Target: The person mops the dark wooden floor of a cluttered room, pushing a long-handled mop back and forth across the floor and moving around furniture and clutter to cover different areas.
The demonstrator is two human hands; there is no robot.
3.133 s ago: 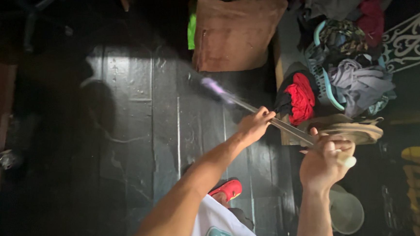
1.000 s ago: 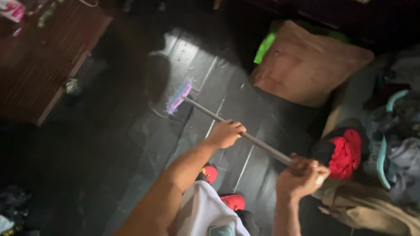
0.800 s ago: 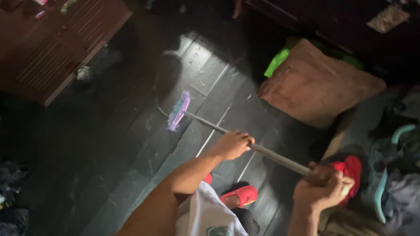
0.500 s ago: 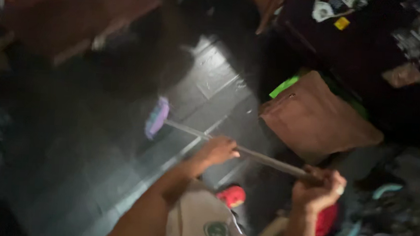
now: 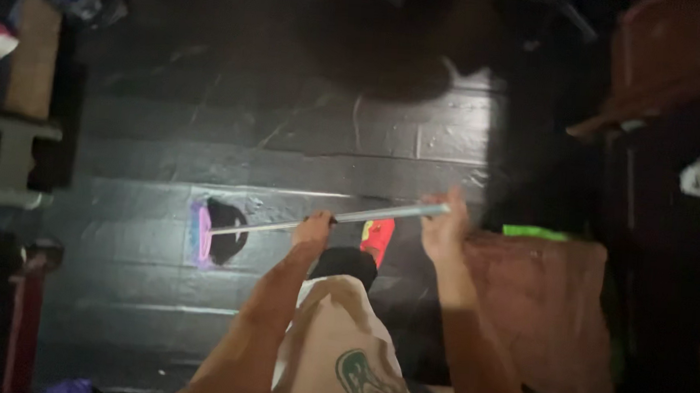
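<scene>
Seen from the head camera, both hands grasp a broom that lies nearly level across the dark floor. The left hand is clenched around the middle of the thin metal handle, and the right hand is closed around its upper end, well apart from the left. The broom's purple head rests on the floor to the left of the left hand, with a dark shadow just beside it. Directly below the handle, between the two hands, a red shoe shows on the floor, and under it hangs the person's pale shirt with a green print. To the right of the broom, just beside the right forearm, lies a brown cushion with a bright green strip at its top edge. Far left of the broom stands a shelf, blurred and dim.
</scene>
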